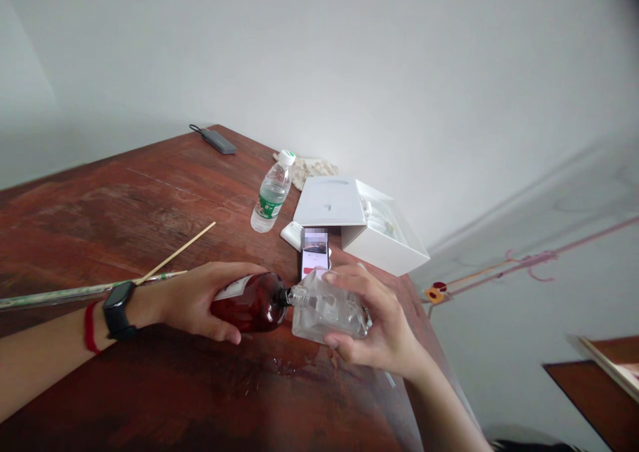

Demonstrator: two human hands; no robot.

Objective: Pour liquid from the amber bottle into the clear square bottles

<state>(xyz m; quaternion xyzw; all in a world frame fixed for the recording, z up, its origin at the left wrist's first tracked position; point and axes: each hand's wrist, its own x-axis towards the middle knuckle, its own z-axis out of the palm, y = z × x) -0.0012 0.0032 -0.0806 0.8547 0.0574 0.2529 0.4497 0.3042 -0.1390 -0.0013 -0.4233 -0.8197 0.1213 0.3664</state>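
Note:
In my left hand (207, 302), fingers wrapped round it, is a dark red-brown bottle (257, 303) with a pale label, tipped on its side with its dark neck pointing right. My right hand (377, 312) grips a clear, square-sided glass bottle (324, 309), also lying sideways with its neck to the left. The two bottle mouths meet or nearly meet; whether they touch I cannot tell. Below them, small wet drops (282, 367) show on the wooden table (200, 392).
Behind the hands lies a lit phone (315, 252) beside a white open box (384, 255). A water bottle (270, 196) stands upright further back, near a crumpled cloth (314, 168). Thin wooden sticks (182, 249) lie at left, and a grey device (218, 140) rests at the far edge.

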